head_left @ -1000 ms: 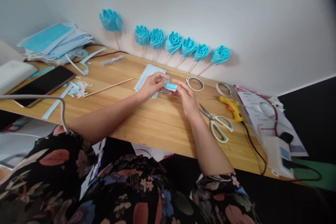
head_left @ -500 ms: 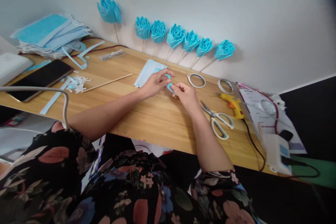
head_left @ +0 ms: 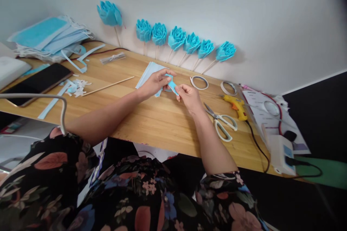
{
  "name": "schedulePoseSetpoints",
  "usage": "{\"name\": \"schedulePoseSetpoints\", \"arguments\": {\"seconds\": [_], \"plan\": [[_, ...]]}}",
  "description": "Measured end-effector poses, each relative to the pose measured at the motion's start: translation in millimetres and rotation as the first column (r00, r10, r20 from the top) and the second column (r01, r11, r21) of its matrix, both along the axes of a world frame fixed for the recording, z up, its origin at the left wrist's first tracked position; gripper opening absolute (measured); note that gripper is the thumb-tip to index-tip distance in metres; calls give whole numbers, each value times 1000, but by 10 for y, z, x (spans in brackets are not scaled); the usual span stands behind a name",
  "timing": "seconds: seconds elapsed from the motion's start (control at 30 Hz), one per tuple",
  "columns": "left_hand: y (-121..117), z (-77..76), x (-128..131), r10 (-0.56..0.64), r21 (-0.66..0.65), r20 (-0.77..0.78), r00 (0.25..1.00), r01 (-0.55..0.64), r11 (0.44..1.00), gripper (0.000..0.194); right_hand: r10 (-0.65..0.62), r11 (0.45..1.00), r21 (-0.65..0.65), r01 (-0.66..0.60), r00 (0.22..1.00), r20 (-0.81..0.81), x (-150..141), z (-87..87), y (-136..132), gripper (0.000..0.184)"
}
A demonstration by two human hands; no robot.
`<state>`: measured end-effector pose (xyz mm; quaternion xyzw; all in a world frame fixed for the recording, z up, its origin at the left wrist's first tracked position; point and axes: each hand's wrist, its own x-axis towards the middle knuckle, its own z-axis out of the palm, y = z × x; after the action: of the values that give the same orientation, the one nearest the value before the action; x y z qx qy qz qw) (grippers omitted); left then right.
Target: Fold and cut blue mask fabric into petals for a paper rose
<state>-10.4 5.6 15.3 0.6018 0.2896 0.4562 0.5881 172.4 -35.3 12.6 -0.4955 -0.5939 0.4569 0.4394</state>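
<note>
Between my two hands is a small piece of blue mask fabric [head_left: 171,85], partly covered by my fingers. My left hand [head_left: 155,83] pinches its upper left end between thumb and fingers. At its lower right end, my right hand [head_left: 189,97] grips it with thumb and forefinger. Pale blue cut mask fabric [head_left: 148,73] lies in a flat stack on the table just behind my left hand. Open-bladed scissors [head_left: 221,121] with white handles rest to the right of my right forearm.
Several blue fabric flowers [head_left: 177,38] on sticks lean against the wall. At right are tape rolls [head_left: 199,82], a yellow glue gun [head_left: 235,107] and a power strip [head_left: 282,155]. At left lie a wooden stick [head_left: 108,86], fabric scraps [head_left: 78,87], a phone [head_left: 38,83] and stacked masks [head_left: 40,34].
More of the blue fabric piece shows between my hands, and my left fingers have shifted on it. The whole view has moved slightly, so the table things appear farther left.
</note>
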Motion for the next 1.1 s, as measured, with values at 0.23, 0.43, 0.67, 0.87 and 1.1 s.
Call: {"name": "schedulePoseSetpoints", "arguments": {"seconds": [0.23, 0.43, 0.67, 0.87, 1.1], "plan": [[-79, 86, 31, -145, -126, 189, 971, 170, 977, 40, 44, 964, -226, -138, 925, -377, 16, 149, -59, 52], [-129, 56, 73, -206, -100, 133, 969, 220, 970, 34, 119, 925, -282, -254, 899, -421, -25, 137, -109, 48], [-58, -31, 50, -61, -147, 103, 993, 76, 986, 36, 64, 969, -210, -133, 950, -306, -67, 56, -93, 61], [-58, -29, 49, 31, -141, 51, 998, -23, 990, 31, 48, 996, -65, -53, 996, -72, -44, -32, -31, 57], [-38, -15, 26, 47, -181, 115, 992, -26, 983, 36, 110, 994, 9, -111, 993, 30, -6, -79, -7, 52]]}}
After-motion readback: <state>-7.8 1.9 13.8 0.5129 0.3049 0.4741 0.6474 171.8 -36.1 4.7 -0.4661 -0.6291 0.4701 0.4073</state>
